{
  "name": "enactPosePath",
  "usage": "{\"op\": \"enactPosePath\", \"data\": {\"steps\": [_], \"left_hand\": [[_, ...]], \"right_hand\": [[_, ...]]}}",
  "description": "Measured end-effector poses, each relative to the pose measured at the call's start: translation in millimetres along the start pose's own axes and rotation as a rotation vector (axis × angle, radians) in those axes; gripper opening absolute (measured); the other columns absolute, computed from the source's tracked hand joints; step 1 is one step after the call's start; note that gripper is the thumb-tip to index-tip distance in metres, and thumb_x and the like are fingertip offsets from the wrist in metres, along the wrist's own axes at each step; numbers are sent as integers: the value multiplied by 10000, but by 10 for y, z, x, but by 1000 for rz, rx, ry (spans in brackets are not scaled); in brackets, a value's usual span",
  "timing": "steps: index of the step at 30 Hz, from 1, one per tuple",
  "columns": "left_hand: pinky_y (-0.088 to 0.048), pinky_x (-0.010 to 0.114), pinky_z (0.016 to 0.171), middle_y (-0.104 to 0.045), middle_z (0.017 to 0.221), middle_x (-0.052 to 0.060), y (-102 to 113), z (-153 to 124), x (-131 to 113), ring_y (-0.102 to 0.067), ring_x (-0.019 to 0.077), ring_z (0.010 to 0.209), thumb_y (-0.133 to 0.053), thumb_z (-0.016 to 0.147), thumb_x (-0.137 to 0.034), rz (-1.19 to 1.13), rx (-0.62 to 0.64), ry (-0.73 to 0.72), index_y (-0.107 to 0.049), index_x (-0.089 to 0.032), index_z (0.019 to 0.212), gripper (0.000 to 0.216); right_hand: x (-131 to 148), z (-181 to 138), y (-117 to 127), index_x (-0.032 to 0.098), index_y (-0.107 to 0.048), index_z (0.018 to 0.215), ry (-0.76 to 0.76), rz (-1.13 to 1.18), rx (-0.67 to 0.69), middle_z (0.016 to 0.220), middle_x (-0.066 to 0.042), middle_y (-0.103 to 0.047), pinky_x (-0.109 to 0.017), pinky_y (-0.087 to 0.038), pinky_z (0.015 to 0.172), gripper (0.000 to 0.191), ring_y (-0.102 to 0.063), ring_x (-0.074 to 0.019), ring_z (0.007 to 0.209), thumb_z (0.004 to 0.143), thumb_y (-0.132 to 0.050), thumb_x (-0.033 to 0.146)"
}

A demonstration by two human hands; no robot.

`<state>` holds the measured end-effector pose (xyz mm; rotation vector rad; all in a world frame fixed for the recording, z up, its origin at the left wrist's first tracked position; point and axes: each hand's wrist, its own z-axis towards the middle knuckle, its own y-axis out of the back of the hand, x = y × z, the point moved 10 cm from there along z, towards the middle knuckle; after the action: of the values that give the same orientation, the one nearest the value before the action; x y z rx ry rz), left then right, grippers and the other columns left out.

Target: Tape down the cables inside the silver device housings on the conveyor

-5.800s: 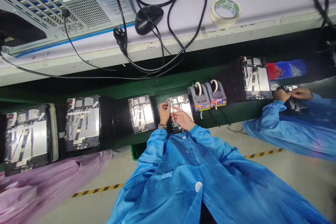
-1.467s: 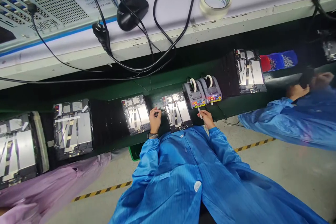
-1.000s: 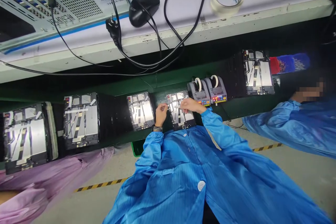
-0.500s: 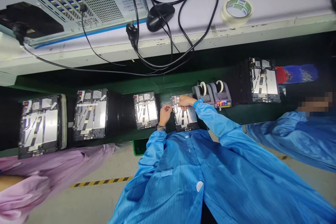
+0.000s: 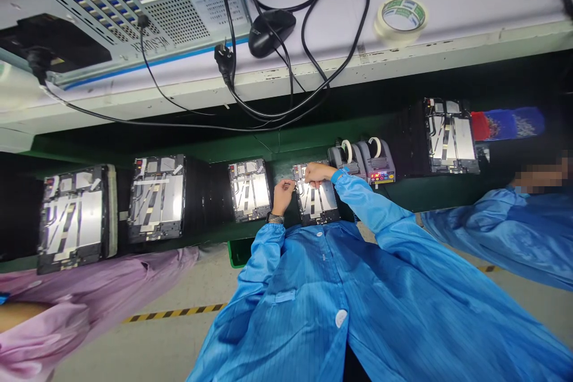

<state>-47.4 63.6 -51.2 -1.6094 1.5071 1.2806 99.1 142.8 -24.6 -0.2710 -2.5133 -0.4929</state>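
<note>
1. View: head camera, looking down at my hands. The open tablet housing lay flat on the green assembly belt, directly in front of my chest.

2. Progress: the housing's metal plates already carried lengthwise strips of tape, and the area under my fingers at its far end was partly hidden. I could not tell from this view whether any strip remained to be laid. The other housings showed similar strips. The nearest one lay just left of the housing, and another lay well to its right.

3. Orientation: the housing's long axis ran across the belt, pointing away from me, with one short edge nearest my body.

4. Left hand: it sat at the housing's far left corner, with the fingers drawn narrow in a pinch. Anything held was too small to tell.

5. Right hand: it lay curled and narrow over the housing's far end. I could not tell whether it held anything.

6. Surroundings: a pair of tape dispensers stood just right of the housing. Beyond it, on the white shelf, lay a computer mouse and a roll of masking tape.
</note>
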Motion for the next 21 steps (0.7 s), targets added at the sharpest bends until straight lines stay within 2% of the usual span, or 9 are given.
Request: {"op": "enactPosePath", "data": {"steps": [9,17,21], "left_hand": [[-521,310,808,-727,879,50,-2,3,-23,-670,176,804,-736,836,-457,3,-15,-12,-683,-181,873,283],[-520,313,788,-727,875,55,-5,14,-36,-667,182,786,-761,816,-452,47,-37,-23,-675,-191,850,276],[-513,322,765,-731,855,66,16,6,-126,-674,201,765,-760,820,-420,158,-49,-52,-681,-201,839,234]], "right_hand": [[13,2,21,104,-704,688,-26,-59,-38,580,-75,-716,-205,-498,507,181,-681,-162,501,817,-765,215],[-1,21,-2,95,-699,674,-20,-45,-57,584,-94,-719,-216,-510,500,183,-667,-163,472,816,-753,197],[7,18,-18,91,-690,682,-21,-42,-58,596,-99,-724,-219,-505,492,175,-664,-166,466,819,-746,184]]}}
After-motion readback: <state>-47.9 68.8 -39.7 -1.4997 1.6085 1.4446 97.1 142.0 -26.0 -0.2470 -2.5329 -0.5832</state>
